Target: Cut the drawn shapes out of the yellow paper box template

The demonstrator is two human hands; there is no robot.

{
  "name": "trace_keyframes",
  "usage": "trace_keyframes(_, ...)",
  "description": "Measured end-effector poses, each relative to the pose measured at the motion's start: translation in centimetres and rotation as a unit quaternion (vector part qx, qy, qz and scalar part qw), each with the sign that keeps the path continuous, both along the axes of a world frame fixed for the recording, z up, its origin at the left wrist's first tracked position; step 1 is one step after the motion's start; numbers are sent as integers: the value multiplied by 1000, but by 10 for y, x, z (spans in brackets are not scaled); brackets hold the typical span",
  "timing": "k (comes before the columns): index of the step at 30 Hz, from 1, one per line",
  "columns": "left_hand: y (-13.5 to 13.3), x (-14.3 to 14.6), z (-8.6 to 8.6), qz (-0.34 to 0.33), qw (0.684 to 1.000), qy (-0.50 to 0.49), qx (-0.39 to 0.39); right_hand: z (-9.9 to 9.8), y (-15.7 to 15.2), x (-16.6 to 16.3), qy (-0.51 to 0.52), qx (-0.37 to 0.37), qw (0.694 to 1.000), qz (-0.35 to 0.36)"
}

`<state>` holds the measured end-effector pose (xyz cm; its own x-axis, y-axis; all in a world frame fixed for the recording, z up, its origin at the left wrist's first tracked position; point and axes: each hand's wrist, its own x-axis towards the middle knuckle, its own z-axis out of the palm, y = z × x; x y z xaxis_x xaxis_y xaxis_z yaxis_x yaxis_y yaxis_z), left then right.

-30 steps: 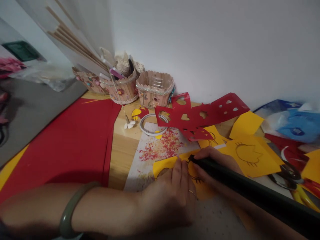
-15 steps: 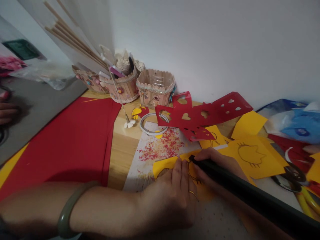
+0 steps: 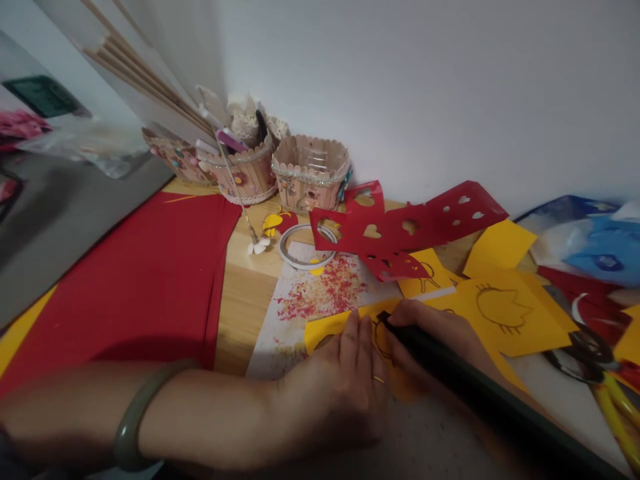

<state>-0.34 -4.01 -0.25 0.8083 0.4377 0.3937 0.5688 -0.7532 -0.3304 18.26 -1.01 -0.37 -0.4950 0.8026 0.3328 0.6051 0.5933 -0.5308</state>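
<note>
My left hand (image 3: 345, 380) lies flat, fingers together, pressing a yellow paper piece (image 3: 325, 327) onto the table; a ring is on one finger and a green bangle on the wrist. My right hand (image 3: 440, 330) is closed round a long black pen (image 3: 450, 373), whose tip touches the yellow paper beside my left fingertips, where a dark outline is drawn. Much of the paper is hidden under both hands.
A red sheet (image 3: 150, 280) covers the table's left. Stick baskets (image 3: 310, 173) with wooden sticks stand at the back by the wall. Red paper with heart cut-outs (image 3: 410, 227), a tape ring (image 3: 305, 247), a yellow sheet with a drawn tulip (image 3: 500, 310) and scissors (image 3: 595, 360) lie around.
The pen tip and my right hand have shifted slightly along the outline. My left hand stays pressed on the paper. The view has tilted a little.
</note>
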Motion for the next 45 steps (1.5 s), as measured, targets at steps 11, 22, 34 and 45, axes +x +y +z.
trace_keyframes(11, -1, 0, -1, 6, 1000, -10, 6, -1, 1, 1, 13, -32, 999, 12)
trace_keyframes(22, 0, -1, -2, -2, 1000, -18, -1, -4, -2, 3, 3, -56, 998, -9)
trace_keyframes(34, 17, -7, -2, -66, 996, 3, -54, 37, 9, 16, 141, -130, 972, -139)
trace_keyframes(45, 24, -10, 0, -101, 990, -10, -95, 11, 20, 23, 123, -202, 971, -18)
